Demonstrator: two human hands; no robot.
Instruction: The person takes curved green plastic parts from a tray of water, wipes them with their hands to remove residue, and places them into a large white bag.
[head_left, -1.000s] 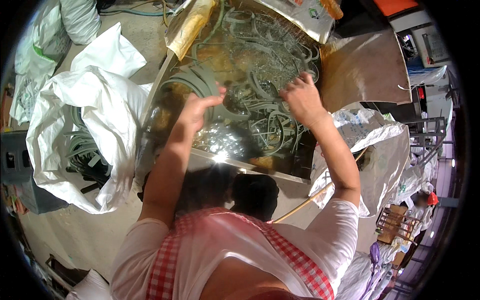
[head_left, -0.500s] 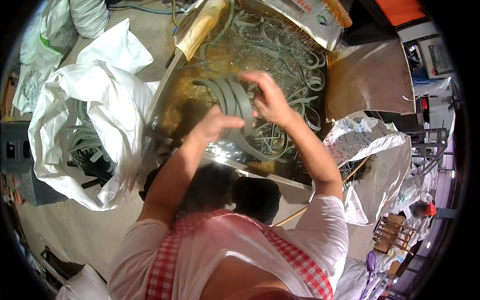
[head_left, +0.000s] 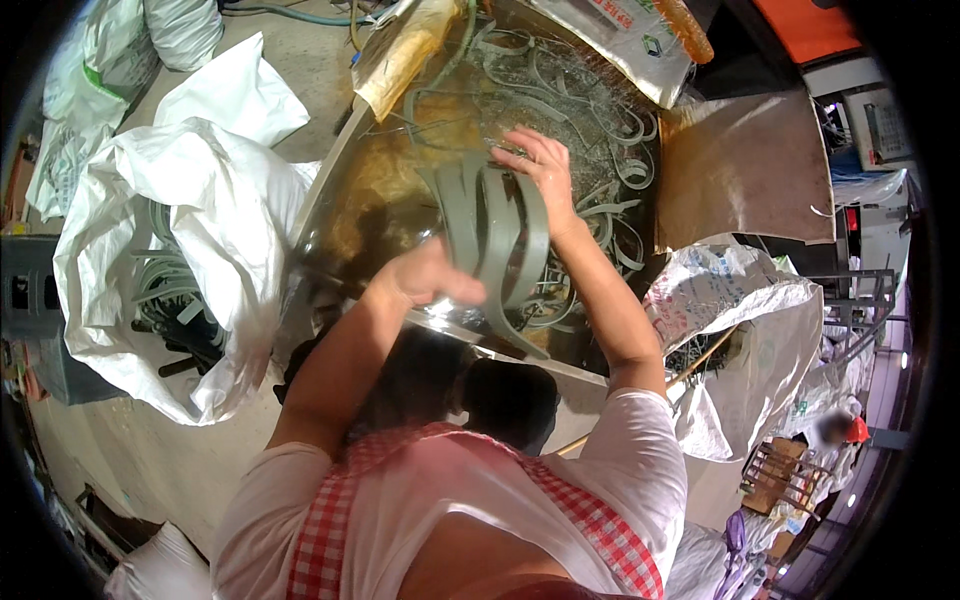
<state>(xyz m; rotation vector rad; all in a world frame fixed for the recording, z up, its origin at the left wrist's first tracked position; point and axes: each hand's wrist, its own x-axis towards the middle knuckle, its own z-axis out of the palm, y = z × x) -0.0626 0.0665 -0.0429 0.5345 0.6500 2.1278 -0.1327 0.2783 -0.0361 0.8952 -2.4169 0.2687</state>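
Note:
Several curved grey flat strips (head_left: 465, 215), likely rubber or plastic, hang in a loose bundle over a water-filled metal trough. My left hand (head_left: 425, 275) grips the bundle at its left side, with the thumb lying across the front and the other fingers mostly hidden; the hand is slightly blurred. At the far right side of the bundle, my right hand (head_left: 545, 170) has its fingers stretched out and apart. Whether it touches the strips I cannot tell. More grey strips (head_left: 600, 110) lie coiled in the bubbling water beyond.
To the left, a white woven sack (head_left: 110, 250) stands open around coiled grey strips (head_left: 165, 280). The trough's metal rim (head_left: 335, 165) runs close in front of me. A brown board (head_left: 745, 165) leans at its right, above another sack (head_left: 770, 340). A dark crate (head_left: 30, 285) stands far left.
The strip bundle has shifted right and toward me, and its strips have spread apart. My right hand has moved to the bundle's far side, its fingers stretched out.

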